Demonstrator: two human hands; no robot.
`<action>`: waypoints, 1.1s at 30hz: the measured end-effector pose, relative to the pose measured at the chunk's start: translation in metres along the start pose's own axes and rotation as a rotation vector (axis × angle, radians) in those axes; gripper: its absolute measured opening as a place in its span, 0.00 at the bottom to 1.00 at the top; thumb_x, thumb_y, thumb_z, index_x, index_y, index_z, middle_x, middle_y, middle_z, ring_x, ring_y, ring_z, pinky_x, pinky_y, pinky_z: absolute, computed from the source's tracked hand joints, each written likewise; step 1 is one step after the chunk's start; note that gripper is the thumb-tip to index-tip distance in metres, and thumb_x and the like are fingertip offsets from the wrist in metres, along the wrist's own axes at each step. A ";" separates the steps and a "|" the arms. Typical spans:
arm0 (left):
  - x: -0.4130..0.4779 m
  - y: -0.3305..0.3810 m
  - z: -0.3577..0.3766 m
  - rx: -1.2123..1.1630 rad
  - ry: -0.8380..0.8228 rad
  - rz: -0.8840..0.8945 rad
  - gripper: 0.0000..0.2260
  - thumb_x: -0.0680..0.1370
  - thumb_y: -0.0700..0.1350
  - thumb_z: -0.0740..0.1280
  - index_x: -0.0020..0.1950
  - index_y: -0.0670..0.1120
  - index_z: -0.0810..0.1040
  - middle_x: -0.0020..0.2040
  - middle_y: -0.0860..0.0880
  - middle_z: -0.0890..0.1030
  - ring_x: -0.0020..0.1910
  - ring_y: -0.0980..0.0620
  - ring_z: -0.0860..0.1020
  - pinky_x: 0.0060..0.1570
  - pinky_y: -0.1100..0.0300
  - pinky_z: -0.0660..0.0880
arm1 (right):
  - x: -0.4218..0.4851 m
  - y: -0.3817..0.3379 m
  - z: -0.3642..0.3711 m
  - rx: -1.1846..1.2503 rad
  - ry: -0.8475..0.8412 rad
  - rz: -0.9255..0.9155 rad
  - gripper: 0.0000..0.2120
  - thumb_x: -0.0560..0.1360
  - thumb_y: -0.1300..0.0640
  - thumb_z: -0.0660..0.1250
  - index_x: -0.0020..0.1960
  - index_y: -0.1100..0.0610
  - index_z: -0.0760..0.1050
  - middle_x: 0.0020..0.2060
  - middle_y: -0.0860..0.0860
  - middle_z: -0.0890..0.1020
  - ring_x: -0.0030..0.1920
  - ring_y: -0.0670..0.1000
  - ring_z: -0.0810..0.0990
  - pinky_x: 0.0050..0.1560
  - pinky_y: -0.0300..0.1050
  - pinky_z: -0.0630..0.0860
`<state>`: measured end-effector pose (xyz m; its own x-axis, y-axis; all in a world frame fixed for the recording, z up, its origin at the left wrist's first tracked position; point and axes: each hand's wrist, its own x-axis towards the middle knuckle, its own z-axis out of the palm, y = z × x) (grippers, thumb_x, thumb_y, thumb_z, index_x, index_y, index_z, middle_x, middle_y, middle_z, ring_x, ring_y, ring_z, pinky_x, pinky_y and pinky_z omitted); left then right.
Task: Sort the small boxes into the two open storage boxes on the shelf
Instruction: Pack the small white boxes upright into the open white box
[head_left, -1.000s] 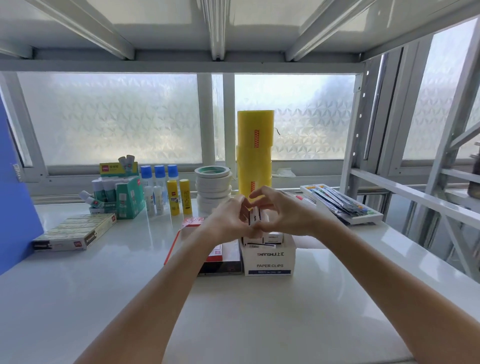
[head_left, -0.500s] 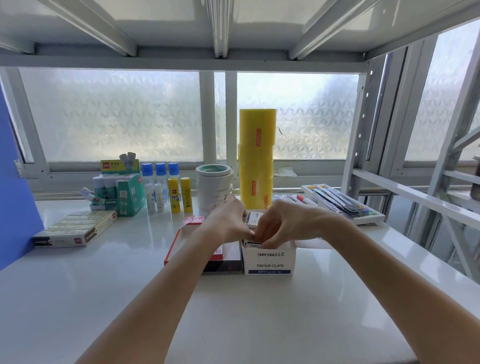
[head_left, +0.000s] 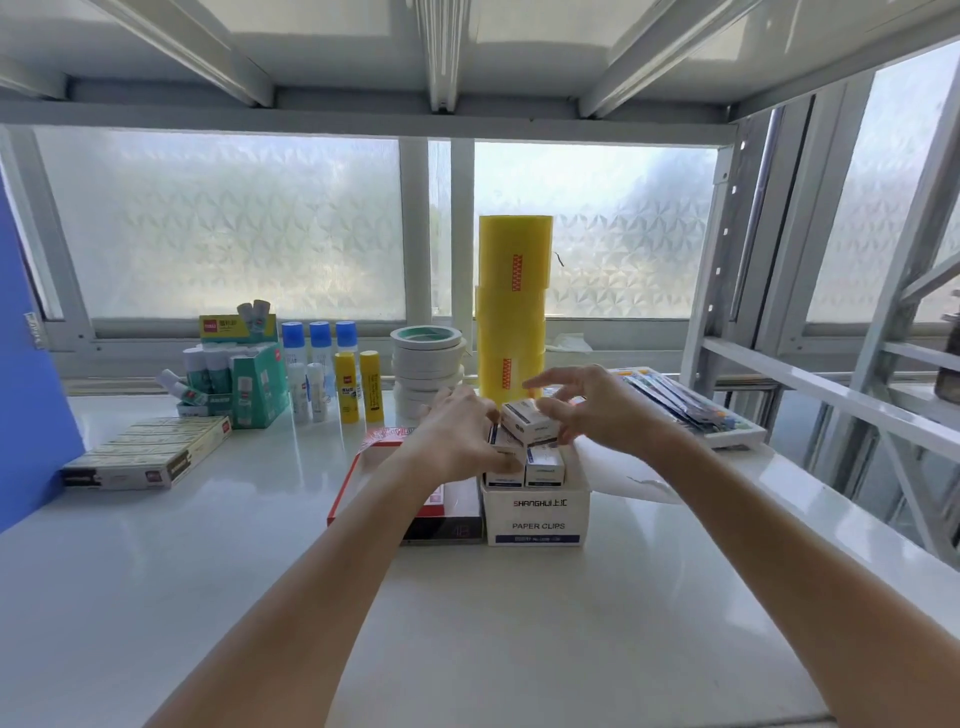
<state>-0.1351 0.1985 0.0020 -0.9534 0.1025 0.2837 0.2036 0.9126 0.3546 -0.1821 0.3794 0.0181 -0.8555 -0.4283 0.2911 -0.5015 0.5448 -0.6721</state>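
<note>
A white open storage box (head_left: 537, 514) marked PAPER CLIPS stands mid-shelf, with a red-rimmed open box (head_left: 353, 475) touching its left side. Small white boxes (head_left: 544, 465) stand upright inside the white one. Another small box (head_left: 529, 423) lies tilted across their tops. My left hand (head_left: 457, 441) curls over the left side of the white box, its fingers closed on a small box (head_left: 503, 447) there. My right hand (head_left: 587, 405) hovers at the right end of the tilted box, fingers spread and only the tips touching it. The red box's inside is largely hidden by my left arm.
Behind stand yellow tape rolls (head_left: 514, 312) and a stack of white tape rolls (head_left: 426, 364). Glue sticks and bottles (head_left: 322, 369) and a green carton (head_left: 257, 384) are at the back left. A flat pale carton (head_left: 148, 452) lies left, a pen tray (head_left: 691, 405) right, a blue panel (head_left: 31, 405) far left.
Both hands have come down from chest height onto the white box. The small box they pinched together now rests on the others, and my right fingers have spread apart.
</note>
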 end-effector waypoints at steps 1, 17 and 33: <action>0.000 -0.001 0.000 0.000 -0.001 0.000 0.26 0.68 0.56 0.75 0.62 0.46 0.80 0.54 0.46 0.70 0.63 0.45 0.66 0.64 0.48 0.66 | 0.002 0.002 0.004 -0.087 0.029 -0.015 0.12 0.77 0.56 0.66 0.60 0.51 0.80 0.48 0.55 0.85 0.32 0.49 0.84 0.46 0.49 0.83; 0.003 0.000 0.001 -0.078 0.075 0.054 0.26 0.62 0.55 0.80 0.52 0.44 0.74 0.54 0.47 0.76 0.56 0.49 0.72 0.58 0.52 0.73 | -0.003 -0.003 -0.013 -0.145 -0.164 -0.134 0.28 0.66 0.54 0.78 0.63 0.53 0.74 0.53 0.52 0.79 0.43 0.54 0.85 0.49 0.54 0.83; -0.008 0.010 -0.011 -0.114 -0.188 0.122 0.21 0.66 0.49 0.79 0.55 0.43 0.79 0.48 0.51 0.82 0.48 0.52 0.80 0.48 0.61 0.79 | -0.024 -0.004 -0.046 -0.130 -0.347 -0.103 0.22 0.67 0.57 0.78 0.59 0.47 0.79 0.55 0.48 0.81 0.52 0.51 0.80 0.42 0.32 0.75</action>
<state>-0.1225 0.2018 0.0132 -0.9426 0.2910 0.1637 0.3336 0.8396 0.4287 -0.1650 0.4205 0.0453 -0.7162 -0.6921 0.0901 -0.6140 0.5634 -0.5528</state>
